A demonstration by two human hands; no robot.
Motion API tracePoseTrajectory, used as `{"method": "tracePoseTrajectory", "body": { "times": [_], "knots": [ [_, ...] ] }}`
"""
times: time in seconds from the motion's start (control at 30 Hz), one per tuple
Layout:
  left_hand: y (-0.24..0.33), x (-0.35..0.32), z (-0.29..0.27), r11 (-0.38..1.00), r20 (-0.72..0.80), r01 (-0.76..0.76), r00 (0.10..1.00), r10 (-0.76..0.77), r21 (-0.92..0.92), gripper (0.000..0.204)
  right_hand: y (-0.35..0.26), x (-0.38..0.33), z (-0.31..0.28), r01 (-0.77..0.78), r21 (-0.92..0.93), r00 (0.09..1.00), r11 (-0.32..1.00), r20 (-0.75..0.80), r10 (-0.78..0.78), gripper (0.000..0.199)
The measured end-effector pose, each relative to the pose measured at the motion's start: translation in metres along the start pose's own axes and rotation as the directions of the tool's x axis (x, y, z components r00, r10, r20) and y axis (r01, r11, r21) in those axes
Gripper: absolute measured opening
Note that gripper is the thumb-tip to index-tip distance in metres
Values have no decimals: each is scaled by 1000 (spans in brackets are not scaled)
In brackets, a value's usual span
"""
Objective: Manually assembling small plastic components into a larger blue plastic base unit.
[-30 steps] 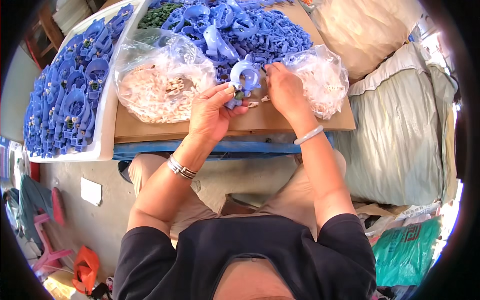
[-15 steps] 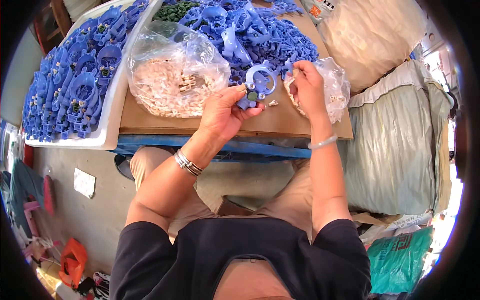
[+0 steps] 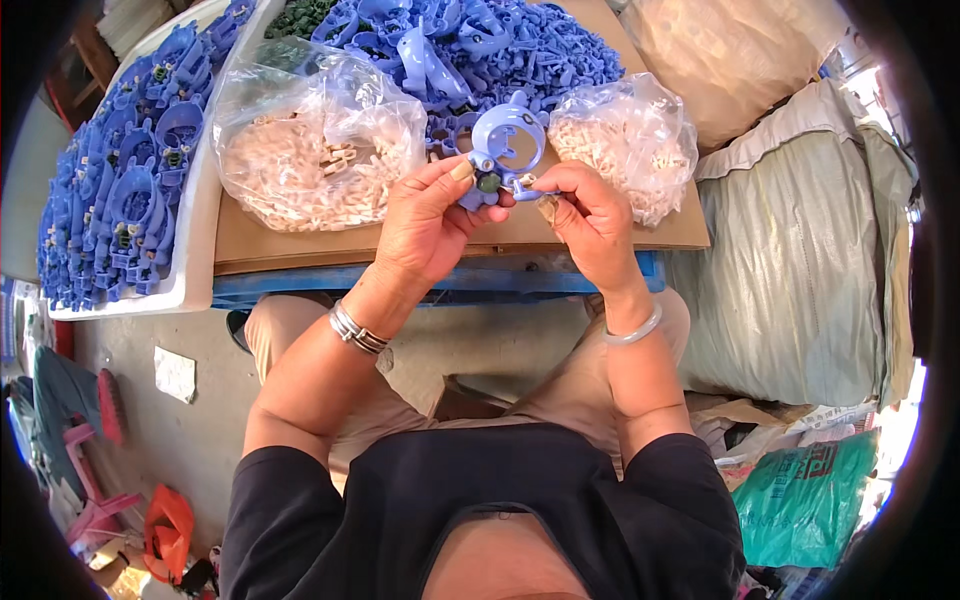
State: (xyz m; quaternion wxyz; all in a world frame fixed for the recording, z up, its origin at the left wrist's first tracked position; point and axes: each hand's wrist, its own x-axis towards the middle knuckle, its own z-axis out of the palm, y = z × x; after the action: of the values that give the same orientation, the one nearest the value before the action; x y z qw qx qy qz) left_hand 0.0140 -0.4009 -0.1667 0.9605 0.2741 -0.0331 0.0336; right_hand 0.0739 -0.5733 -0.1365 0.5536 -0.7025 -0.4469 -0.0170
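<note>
My left hand (image 3: 425, 220) is pinched on a blue plastic toy body (image 3: 481, 132), which has a large open ring at its top and a dark green piece (image 3: 489, 183) in its middle. Close beside it, my right hand (image 3: 597, 225) pinches a small blue plastic part (image 3: 527, 193) against the toy body's right side. A small pale tip shows near the right fingertips. Both hands are above the front of a cardboard-covered table (image 3: 650, 236). My fingers partly hide where the two parts meet.
Clear plastic bags of cream-coloured pieces lie left (image 3: 300, 170) and right (image 3: 625, 150). Behind them is a heap of blue parts (image 3: 560, 60). A white foam box (image 3: 195, 255) at left holds assembled blue pieces. A large greyish sack (image 3: 790, 260) stands to the right.
My right hand has come left from the right-hand bag, bringing the small blue part to the toy body. My left hand has shifted slightly left, still holding the body.
</note>
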Motion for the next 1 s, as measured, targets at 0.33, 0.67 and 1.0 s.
{"method": "tracePoseTrajectory", "body": {
  "times": [0.33, 0.67, 1.0],
  "knots": [
    [-3, -4, 9, 953, -25, -102, 993, 114, 284, 22, -11, 0, -6, 20, -224, 1000, 974, 13, -17, 16],
    [-2, -5, 10, 940, -85, 9, 996, 21, 341, 21, -9, 2, -6, 121, -358, 991, 926, -12, -135, 26],
    [0, -6, 8, 959, -85, -46, 994, 72, 280, 21, 4, -8, 11, -331, 215, 926, 919, -115, 361, 15]
  ]
}}
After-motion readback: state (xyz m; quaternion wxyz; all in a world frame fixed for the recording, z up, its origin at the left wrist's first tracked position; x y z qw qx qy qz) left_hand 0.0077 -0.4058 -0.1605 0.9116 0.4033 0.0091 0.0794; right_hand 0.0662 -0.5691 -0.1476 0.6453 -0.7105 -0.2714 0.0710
